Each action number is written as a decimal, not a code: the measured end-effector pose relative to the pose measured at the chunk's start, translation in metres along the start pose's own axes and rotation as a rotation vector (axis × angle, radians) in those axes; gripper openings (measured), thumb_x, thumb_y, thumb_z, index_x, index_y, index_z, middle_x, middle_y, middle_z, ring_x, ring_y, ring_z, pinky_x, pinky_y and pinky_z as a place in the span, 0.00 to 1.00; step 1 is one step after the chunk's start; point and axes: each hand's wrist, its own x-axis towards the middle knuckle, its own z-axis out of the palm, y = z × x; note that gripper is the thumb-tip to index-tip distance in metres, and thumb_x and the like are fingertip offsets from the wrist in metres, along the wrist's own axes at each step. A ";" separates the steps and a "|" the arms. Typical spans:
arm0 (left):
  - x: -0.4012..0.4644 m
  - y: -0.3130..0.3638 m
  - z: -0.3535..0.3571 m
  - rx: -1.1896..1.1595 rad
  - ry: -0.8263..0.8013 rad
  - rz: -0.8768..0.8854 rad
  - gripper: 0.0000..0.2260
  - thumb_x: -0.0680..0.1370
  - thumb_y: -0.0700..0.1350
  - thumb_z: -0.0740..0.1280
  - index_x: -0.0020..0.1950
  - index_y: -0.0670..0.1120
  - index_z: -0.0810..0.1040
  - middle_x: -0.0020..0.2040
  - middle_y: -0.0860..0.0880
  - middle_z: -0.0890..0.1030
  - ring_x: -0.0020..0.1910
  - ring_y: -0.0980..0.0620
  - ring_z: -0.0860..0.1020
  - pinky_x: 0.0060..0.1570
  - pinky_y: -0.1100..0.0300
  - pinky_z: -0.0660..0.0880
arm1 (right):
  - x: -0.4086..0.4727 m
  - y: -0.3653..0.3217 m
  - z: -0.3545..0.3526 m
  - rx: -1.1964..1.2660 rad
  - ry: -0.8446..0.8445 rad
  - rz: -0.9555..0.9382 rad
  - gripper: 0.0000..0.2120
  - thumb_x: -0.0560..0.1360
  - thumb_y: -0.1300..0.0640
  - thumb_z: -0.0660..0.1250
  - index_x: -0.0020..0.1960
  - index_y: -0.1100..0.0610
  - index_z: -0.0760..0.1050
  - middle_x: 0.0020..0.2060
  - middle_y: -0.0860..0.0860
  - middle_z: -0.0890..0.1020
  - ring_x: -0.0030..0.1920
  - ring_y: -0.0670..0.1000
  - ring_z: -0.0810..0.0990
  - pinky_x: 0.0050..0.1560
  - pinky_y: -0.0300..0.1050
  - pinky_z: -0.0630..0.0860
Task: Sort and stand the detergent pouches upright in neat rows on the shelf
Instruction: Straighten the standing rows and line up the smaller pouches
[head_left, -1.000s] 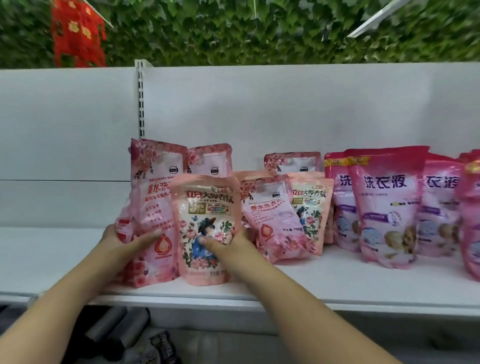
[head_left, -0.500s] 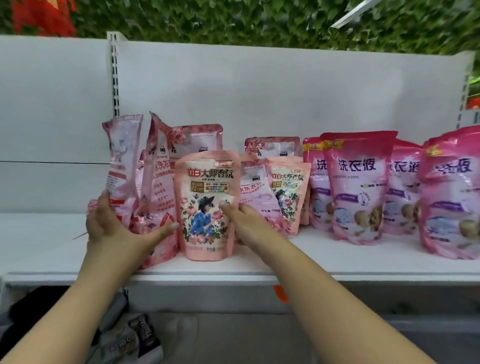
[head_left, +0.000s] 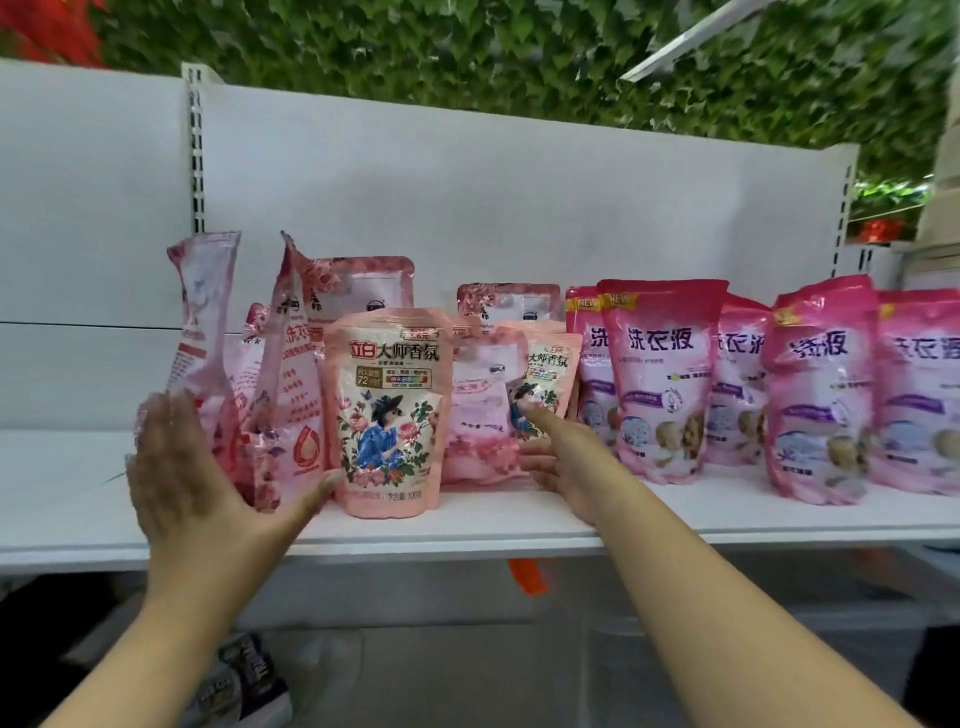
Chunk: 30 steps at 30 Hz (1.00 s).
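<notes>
1. Half a second ago the left hand (head_left: 179, 467) was cupped against the base of the rose-print pouches (head_left: 283, 384); now it has come off them, fingers straight and spread, palm facing them and holding nothing — though motion blur hides whether any fingertip touches.
2. The right hand (head_left: 563, 457) has shifted from the peach floral pouch (head_left: 387, 410) at the front towards the second peach pouch (head_left: 545, 384) behind it; its forefinger is stretched out to that pouch's face, the other fingers loosely curled, nothing gripped.
3. The front peach pouch now stands upright unaided near the shelf's edge, so that one looks placed. The rose-print pouches at the left lean edge-on and twisted — by my judgement they need squaring next.
4. The magenta detergent pouches (head_left: 660, 379) already stand in a row to the right.
5. The shelf (head_left: 467, 525) is white, with a white back panel (head_left: 519, 208) and slotted uprights. Green artificial foliage (head_left: 467, 47) covers the wall above.
</notes>
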 end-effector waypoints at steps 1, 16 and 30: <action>-0.004 0.003 0.001 -0.018 -0.006 0.021 0.57 0.53 0.83 0.48 0.74 0.55 0.37 0.76 0.51 0.40 0.72 0.59 0.38 0.70 0.56 0.34 | -0.004 -0.001 0.002 -0.038 -0.036 0.013 0.18 0.74 0.46 0.65 0.54 0.59 0.72 0.43 0.55 0.78 0.39 0.50 0.74 0.36 0.40 0.70; -0.001 0.086 0.070 0.454 -0.367 0.138 0.39 0.60 0.78 0.43 0.61 0.68 0.23 0.57 0.56 0.13 0.58 0.54 0.14 0.58 0.48 0.19 | 0.036 -0.013 -0.011 0.043 0.142 -0.006 0.26 0.76 0.50 0.63 0.70 0.61 0.63 0.65 0.56 0.71 0.63 0.57 0.70 0.55 0.45 0.67; 0.000 0.089 0.076 0.591 -0.457 0.049 0.36 0.54 0.74 0.38 0.61 0.72 0.34 0.52 0.60 0.12 0.51 0.60 0.12 0.65 0.48 0.26 | 0.045 -0.012 0.009 -0.341 -0.152 -0.441 0.18 0.80 0.58 0.57 0.69 0.53 0.68 0.63 0.51 0.75 0.52 0.49 0.74 0.44 0.36 0.66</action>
